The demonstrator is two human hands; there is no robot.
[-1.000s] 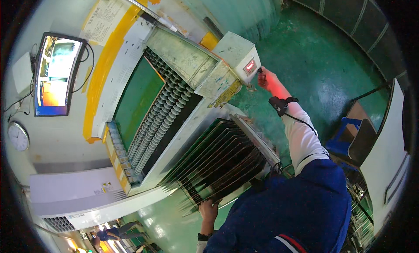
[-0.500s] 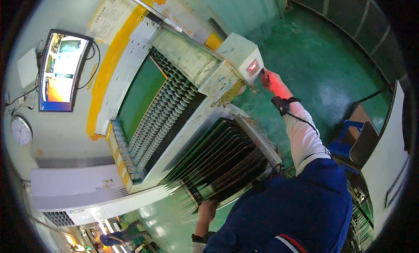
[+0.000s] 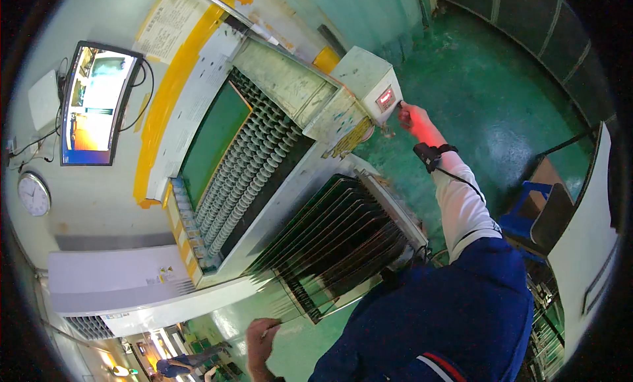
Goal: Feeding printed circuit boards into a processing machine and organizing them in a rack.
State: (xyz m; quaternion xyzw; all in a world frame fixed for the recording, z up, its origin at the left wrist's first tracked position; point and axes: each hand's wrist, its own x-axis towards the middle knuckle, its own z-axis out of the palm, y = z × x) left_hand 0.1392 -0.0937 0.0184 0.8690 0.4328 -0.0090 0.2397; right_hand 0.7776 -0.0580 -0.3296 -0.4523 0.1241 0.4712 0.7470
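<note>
- Head view showed your right hand (image 3: 414, 122), fingers extended, touching the control box (image 3: 366, 84) beside its red display (image 3: 386, 98).
- That box looked rigid and fixed; only light fingertip presses suited it.
- Your left hand (image 3: 262, 337) lightly gripped the rack of thin plates (image 3: 336, 240).

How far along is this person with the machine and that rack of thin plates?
Looks done: the slotted rack already holds many thin plates. In hand: the right hand is at the control box with the red display; the left hand is at the rack's lower edge. What is left cannot be judged from here.
</note>
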